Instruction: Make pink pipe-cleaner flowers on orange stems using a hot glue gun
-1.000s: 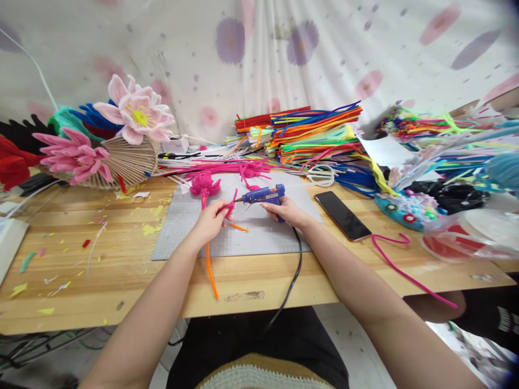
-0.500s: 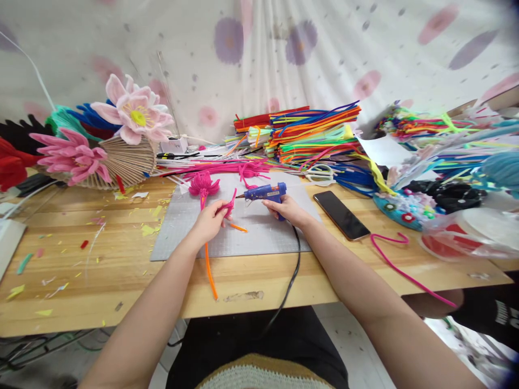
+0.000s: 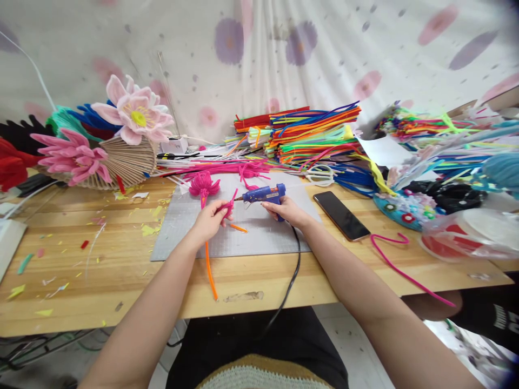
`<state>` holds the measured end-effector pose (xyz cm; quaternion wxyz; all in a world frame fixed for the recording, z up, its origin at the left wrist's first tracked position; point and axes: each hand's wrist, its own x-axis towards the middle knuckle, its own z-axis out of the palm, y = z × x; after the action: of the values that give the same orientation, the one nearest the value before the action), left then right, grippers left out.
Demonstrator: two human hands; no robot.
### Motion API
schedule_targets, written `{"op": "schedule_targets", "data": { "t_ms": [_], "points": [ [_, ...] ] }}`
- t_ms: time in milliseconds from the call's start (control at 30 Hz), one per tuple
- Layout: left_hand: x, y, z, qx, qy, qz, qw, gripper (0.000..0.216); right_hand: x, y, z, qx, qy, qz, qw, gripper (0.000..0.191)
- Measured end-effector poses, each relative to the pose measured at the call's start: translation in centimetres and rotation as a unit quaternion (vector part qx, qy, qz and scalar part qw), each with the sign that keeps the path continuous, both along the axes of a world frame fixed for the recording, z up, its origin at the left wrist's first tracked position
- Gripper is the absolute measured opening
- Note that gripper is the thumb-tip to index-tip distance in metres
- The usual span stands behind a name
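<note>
A: What is nearest, pls?
B: At the near edge of the table (image 3: 133,302), an orange strip (image 3: 210,275) comes out from under the L arm. Right of it, the black cord (image 3: 298,259) hangs down over the edge.
A: And the hands?
B: L hand (image 3: 211,220) is closed, w/ thumb and fingers pinching a pink piece (image 3: 230,206). R hand (image 3: 287,210) is wrapped around the handle of a blue glue gun (image 3: 261,193).
A: So where is the pink piece, exactly?
B: At the fingertips of L hand, on their right side, thus betw. both hands. The gun's nozzle points left, close to it; if they touch, I can't tell.
A: Anything around?
B: Yes: a short orange piece (image 3: 239,229) on the grey mat (image 3: 267,237), just right of L hand; a phone (image 3: 341,215) to the right of R hand.
A: Farther?
B: A pink flower (image 3: 204,185) beyond L hand, white-handled scissors (image 3: 320,174) beyond R hand, then coloured bundles (image 3: 314,135) and, farthest, a flower-print curtain (image 3: 263,65).
</note>
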<state>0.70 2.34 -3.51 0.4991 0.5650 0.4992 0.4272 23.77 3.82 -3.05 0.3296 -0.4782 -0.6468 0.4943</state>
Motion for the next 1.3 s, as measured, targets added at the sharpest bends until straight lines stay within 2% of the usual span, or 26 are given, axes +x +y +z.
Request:
{"op": "schedule_targets", "data": {
  "t_ms": [200,367,533,700,867,1067,1300],
  "points": [
    [0.18,-0.25,0.41,-0.007,0.001,0.004,1.000,0.019,-0.09,0.01,0.20,0.002,-0.004,-0.037,0.999,0.045],
    [0.36,-0.28,0.63,-0.006,-0.008,0.009,1.000,0.019,-0.08,-0.05,0.20,-0.005,0.000,-0.005,1.000,0.045],
    [0.14,-0.16,0.33,0.000,0.008,0.001,1.000,0.021,0.00,0.10,0.00,0.004,0.000,-0.030,1.000,0.045],
    [0.03,-0.04,-0.01,0.000,0.010,0.000,1.000,0.023,0.04,0.07,0.04,-0.001,-0.003,-0.006,1.000,0.045],
    [0.01,0.03,-0.21,0.001,0.013,0.000,1.000,0.022,0.03,0.04,0.11,0.010,-0.011,-0.034,0.999,0.046],
    [-0.01,0.08,-0.31,0.000,0.003,0.002,1.000,0.023,0.14,0.06,0.18,-0.003,-0.008,0.020,1.000,0.046],
    [0.18,-0.02,-0.07,0.002,0.022,0.002,1.000,0.022,0.04,0.07,0.15,0.005,0.011,0.006,1.000,0.046]
  ]
}}
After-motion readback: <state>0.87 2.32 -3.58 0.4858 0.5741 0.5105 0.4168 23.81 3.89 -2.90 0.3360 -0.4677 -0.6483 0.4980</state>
